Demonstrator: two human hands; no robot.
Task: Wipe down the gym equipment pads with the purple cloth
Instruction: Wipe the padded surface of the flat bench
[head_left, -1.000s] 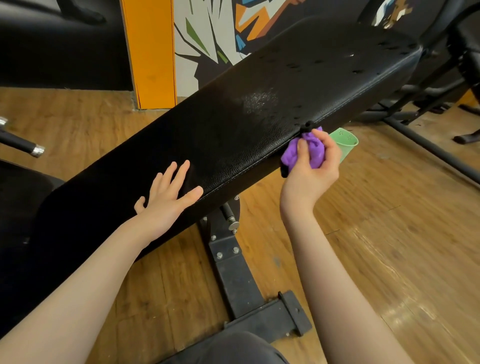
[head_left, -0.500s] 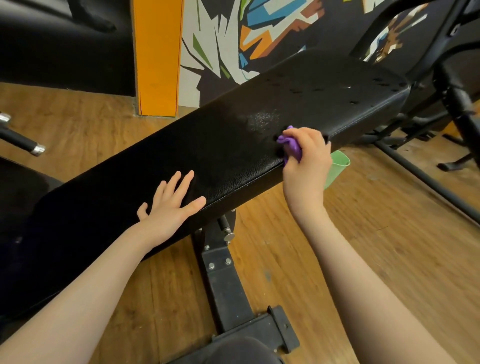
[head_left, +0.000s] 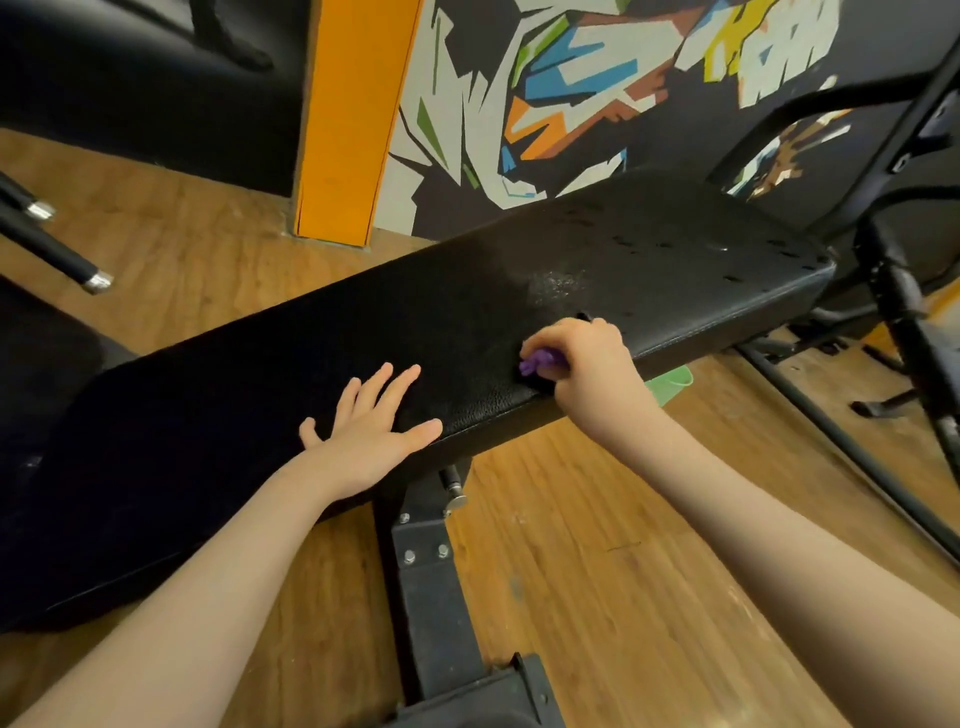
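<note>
Your right hand (head_left: 587, 366) sits at about three o'clock of centre, fingers (head_left: 545, 344) clenched around the purple cloth (head_left: 540, 361), which is bunched small and pressed onto the black bench pad (head_left: 467, 312) close to its near edge. Only a scrap of the cloth shows at the nine o'clock side of your fist. Just past your knuckles, toward twelve o'clock, a patch of the pad glistens with fine droplets (head_left: 558, 283). Your left hand (head_left: 371, 431) lies flat on the pad at about seven o'clock from the cloth, fingers released and spread, holding nothing. A green cup (head_left: 670, 384) peeks from under the pad's edge at four o'clock of your right hand, on the wooden floor (head_left: 597, 545). The bench's steel post (head_left: 431, 571) stands at six o'clock.
</note>
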